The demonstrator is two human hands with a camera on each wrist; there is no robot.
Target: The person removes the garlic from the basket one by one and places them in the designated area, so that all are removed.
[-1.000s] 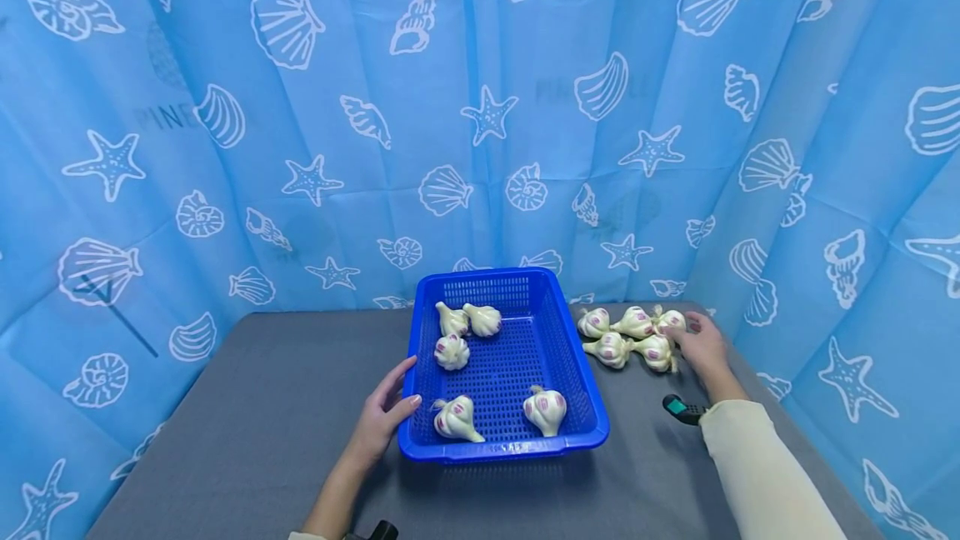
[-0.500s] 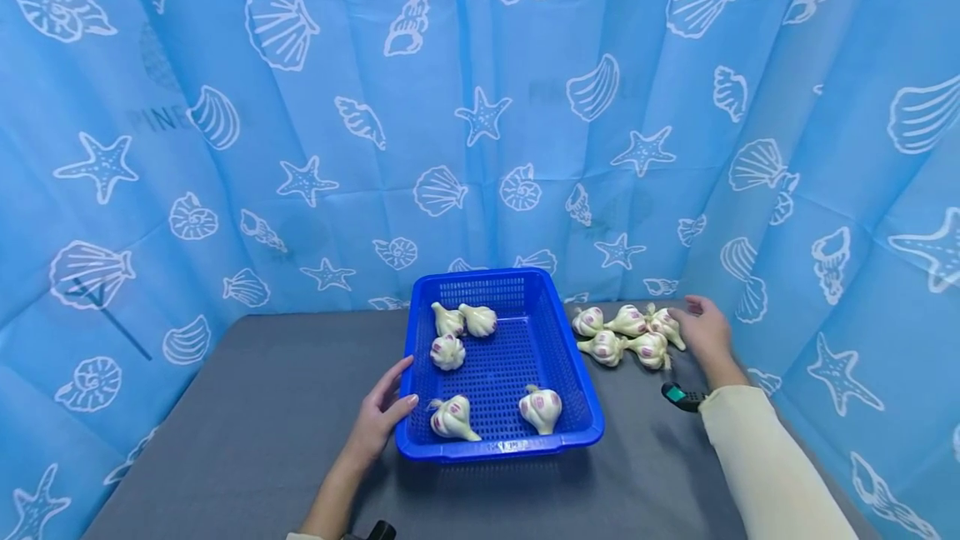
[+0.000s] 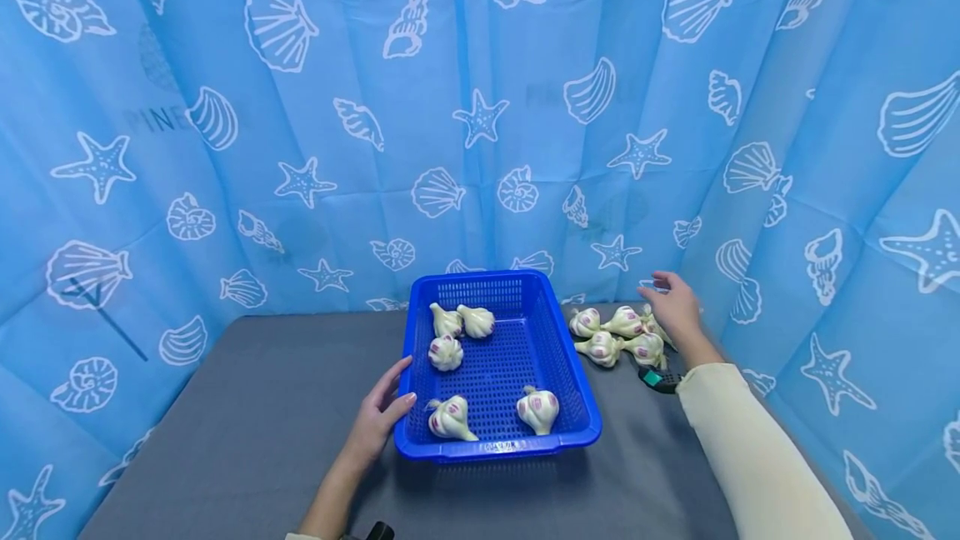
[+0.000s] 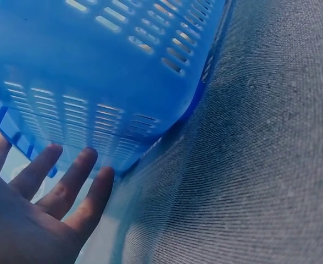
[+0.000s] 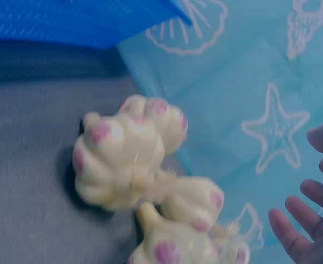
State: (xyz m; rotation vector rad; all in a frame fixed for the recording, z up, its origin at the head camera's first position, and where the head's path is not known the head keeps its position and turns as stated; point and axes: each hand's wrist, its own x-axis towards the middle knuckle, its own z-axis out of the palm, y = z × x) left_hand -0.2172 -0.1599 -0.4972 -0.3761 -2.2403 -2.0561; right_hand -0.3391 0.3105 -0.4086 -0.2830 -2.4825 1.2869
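Observation:
A blue plastic basket (image 3: 585, 390) holds several garlic bulbs: a group at its back left, one garlic bulb (image 3: 450, 418) at the front left and another garlic bulb (image 3: 538, 410) at the front right. My left hand (image 3: 375, 419) touches the basket's left side, thumb near the rim; the left wrist view shows its straight fingers (image 4: 73, 181) along the slotted wall. To the basket's right, several more bulbs lie clustered in two rows, among them a front garlic bulb (image 3: 602, 350). Above and behind their right end hovers my right hand (image 3: 675, 307), fingers spread and holding nothing.
Grey cloth covers the table (image 3: 277, 407). A blue curtain (image 3: 337, 148) with white shell prints hangs close behind it and along the sides. The basket's back end stands near the curtain.
My right hand has left the rear right garlic bulb of the cluster and risen up and back. That bulb's stem now points to the front right. The left hand stays at the basket.

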